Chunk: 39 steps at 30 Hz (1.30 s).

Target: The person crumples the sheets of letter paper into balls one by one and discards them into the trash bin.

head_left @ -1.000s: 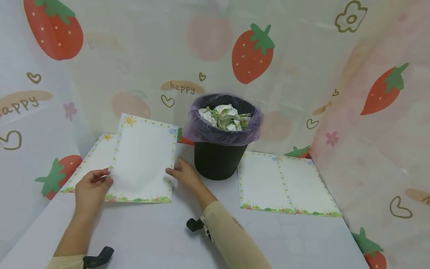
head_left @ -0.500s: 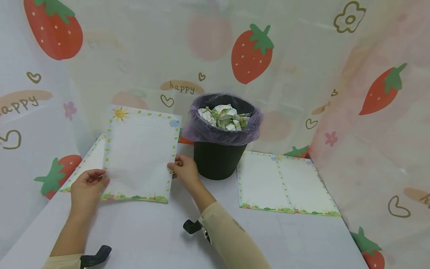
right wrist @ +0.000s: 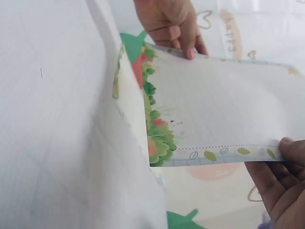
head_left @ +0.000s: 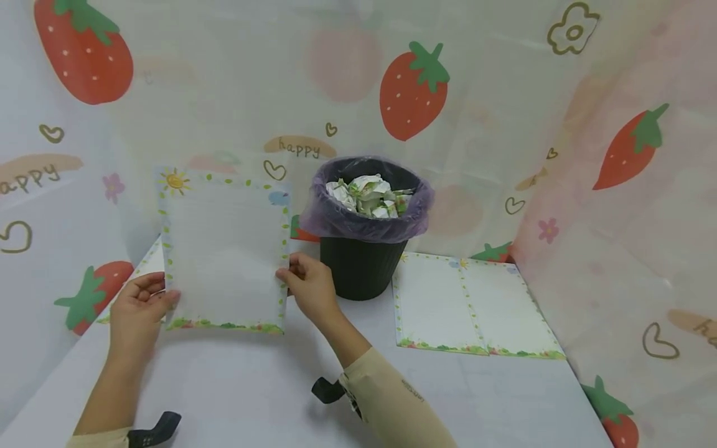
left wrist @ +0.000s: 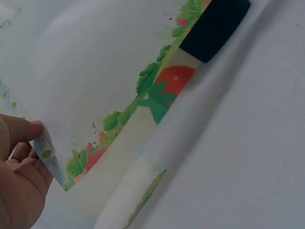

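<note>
A sheet of paper (head_left: 226, 255) with a printed border of leaves, a sun and a garden strip is held upright above the table, left of the bin. My left hand (head_left: 136, 317) pinches its left edge near the bottom between thumb and fingers. On the opposite edge, my right hand (head_left: 310, 287) pinches the sheet a bit higher up. Both grips also show in the right wrist view, where the paper (right wrist: 219, 105) hangs clear of the table. Behind it, another bordered sheet (head_left: 150, 261) lies mostly hidden on the table.
A black bin (head_left: 361, 267) with a purple liner (head_left: 366, 227) stands at the back centre, holding crumpled paper (head_left: 372, 193). Two bordered sheets (head_left: 437, 305) lie side by side on the white table (head_left: 252, 398) to its right. Strawberry-print cloth surrounds the table.
Both hands have raised the sheet and shifted it slightly left, turning it more upright to face me. It now covers more of the sheet behind. The bin and right-hand sheets have stayed put.
</note>
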Tool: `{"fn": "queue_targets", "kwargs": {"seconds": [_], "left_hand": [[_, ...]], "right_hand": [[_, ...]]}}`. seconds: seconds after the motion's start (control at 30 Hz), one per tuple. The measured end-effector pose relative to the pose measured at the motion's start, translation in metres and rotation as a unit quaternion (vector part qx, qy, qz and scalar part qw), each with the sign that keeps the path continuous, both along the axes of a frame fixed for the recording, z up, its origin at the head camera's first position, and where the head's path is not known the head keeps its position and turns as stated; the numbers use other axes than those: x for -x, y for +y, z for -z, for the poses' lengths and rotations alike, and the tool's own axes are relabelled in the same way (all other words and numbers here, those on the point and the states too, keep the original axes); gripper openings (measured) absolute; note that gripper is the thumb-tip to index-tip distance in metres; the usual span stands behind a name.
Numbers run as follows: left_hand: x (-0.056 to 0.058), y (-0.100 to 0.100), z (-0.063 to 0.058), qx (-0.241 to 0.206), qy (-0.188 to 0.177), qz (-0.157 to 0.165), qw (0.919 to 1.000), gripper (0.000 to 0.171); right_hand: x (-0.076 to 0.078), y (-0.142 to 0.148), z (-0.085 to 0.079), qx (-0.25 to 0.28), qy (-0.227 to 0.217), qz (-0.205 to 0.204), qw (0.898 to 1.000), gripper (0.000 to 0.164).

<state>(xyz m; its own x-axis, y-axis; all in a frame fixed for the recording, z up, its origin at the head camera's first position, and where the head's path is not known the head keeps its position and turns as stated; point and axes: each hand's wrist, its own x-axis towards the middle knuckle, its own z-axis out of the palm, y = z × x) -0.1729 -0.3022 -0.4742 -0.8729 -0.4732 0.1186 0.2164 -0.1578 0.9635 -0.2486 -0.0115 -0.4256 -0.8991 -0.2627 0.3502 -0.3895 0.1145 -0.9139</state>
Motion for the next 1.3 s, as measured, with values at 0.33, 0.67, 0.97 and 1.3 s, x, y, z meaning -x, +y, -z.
{"fn": "queue_targets", "kwargs": {"seconds": [0.33, 0.67, 0.97, 1.3], "left_hand": [[-0.017, 0.016, -0.033, 0.192, -0.012, -0.002, 0.9814, 0.033], [-0.026, 0.062, -0.063, 0.315, -0.003, 0.009, 0.949, 0.042], [-0.027, 0.097, -0.089, 0.368, -0.027, 0.187, 0.9104, 0.069], [-0.018, 0.144, -0.083, 0.323, -0.046, 0.377, 0.8669, 0.097]], "right_hand": [[-0.027, 0.027, -0.016, 0.022, 0.034, -0.017, 0.999, 0.016], [-0.047, 0.079, -0.027, 0.049, 0.018, -0.019, 0.998, 0.02], [-0.06, 0.116, -0.034, 0.042, 0.02, 0.001, 0.999, 0.02], [-0.073, 0.133, -0.032, 0.05, 0.004, -0.003, 0.999, 0.02]]}}
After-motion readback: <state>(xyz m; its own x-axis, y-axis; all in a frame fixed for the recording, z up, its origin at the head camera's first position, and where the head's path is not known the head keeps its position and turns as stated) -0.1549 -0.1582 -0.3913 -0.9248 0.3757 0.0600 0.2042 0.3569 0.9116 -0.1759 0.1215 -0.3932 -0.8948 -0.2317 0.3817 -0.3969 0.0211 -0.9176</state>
